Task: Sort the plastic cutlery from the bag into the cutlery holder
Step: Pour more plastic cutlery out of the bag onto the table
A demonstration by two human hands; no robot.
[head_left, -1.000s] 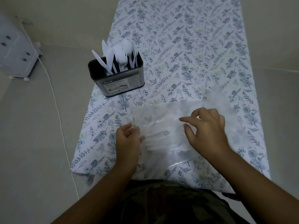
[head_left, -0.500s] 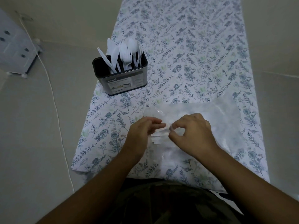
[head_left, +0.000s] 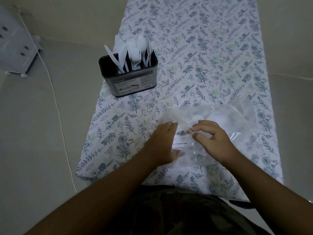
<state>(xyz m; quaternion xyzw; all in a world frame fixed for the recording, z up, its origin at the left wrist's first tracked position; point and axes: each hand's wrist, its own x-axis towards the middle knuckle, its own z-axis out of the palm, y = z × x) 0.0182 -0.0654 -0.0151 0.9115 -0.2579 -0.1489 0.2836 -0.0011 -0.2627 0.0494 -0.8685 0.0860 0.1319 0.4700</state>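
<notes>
A clear plastic bag [head_left: 237, 119] with white plastic cutlery inside lies on the near end of the floral tablecloth [head_left: 203, 56]. My left hand [head_left: 162, 143] grips the bag's left edge, fingers curled into the opening. My right hand [head_left: 213, 138] pinches the bag's film just to the right of it. The cutlery in the bag shows only as pale shapes through the film. A dark metal cutlery holder [head_left: 130, 80] stands at the table's left edge, farther away, with several white forks, spoons and knives [head_left: 133, 53] upright in its compartments.
The table is narrow, with floor on both sides. A white cable [head_left: 55, 102] runs along the floor on the left, near a pale box-like unit [head_left: 15, 51] at the far left. My camouflage-patterned clothing [head_left: 169, 211] is at the near table edge.
Both hands came together at the bag's left opening and took hold of its film. The bag's left edge is now lifted and bunched up between them.
</notes>
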